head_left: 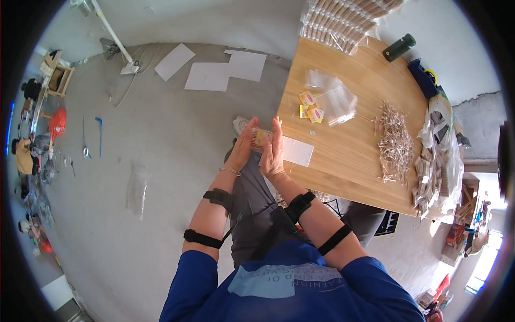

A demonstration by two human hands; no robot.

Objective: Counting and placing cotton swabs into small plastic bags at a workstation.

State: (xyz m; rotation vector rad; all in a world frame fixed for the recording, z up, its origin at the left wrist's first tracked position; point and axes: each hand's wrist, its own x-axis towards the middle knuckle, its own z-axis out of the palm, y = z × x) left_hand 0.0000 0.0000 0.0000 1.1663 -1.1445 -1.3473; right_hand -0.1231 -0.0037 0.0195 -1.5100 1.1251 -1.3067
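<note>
Between my two palms, in front of my lap at the table's left edge, is a small pack of cotton swabs (261,137) with a yellow label. My left hand (241,147) presses it from the left, fingers straight and together. From the other side my right hand (272,152) presses it, its fingers also stretched out and hiding part of the pack. A white card (298,151) lies on the table just right of my right hand. Farther in are several yellow labels (311,109) and a stack of clear plastic bags (337,102).
Loose cotton swabs (396,140) form a heap on the right of the wooden table (343,155). Filled packs (343,21) are stacked at its far end, near a dark green bottle (399,47) and a blue tape dispenser (422,78). White sheets (206,76) lie on the floor.
</note>
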